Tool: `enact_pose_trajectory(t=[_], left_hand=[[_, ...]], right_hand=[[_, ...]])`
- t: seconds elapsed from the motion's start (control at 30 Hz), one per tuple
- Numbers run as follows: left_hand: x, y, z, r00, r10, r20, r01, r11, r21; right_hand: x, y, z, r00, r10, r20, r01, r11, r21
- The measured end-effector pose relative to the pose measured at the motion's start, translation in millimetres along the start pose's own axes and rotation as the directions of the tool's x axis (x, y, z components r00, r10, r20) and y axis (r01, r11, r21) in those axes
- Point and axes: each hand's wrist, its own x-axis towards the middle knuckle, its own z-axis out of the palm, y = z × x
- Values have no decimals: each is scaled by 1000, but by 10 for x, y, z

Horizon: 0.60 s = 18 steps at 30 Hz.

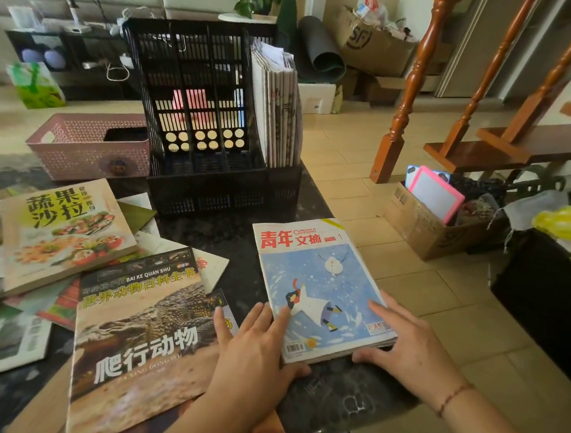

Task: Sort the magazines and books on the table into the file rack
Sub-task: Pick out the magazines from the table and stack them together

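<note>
Because the magazines go into the rack as a squared bundle, both hands bracket the stack of blue-covered magazines [323,287] lying on the dark tabletop [228,232], just in front of the black file rack [214,108]. The left hand [256,347] lies with fingers spread and fairly straight along the stack's near-left edge, thumb against the near edge; the right hand [404,342] rests flat-fingered on the near-right corner, thumb along the same edge. Neither seems to grip yet; they look to be pressing the edges flush. The rack's rightmost slot already holds upright magazines [278,113], likely where this stack belongs; its other slots look empty. Left of the stack lie the reptile encyclopedia [141,335] and, farther left, the salad cookbook [64,233], probably left for a separate slot.
</note>
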Motion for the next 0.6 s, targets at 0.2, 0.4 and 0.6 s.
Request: enact_pose_trajectory(t=[0.2,0.4,0.6], left_hand=[[26,0,-124,999,-33,-36,30,997,-68],[-84,-31,-3,999,47,14,-49,989,142],[-95,-66,-390,989,149,20,-150,988,41]], right_hand=[[-48,35,49,998,30,-47,-25,995,96],[-55,34,105,996,49,-68,-46,998,45],[331,214,248,990,-141,9,139,965,-223]])
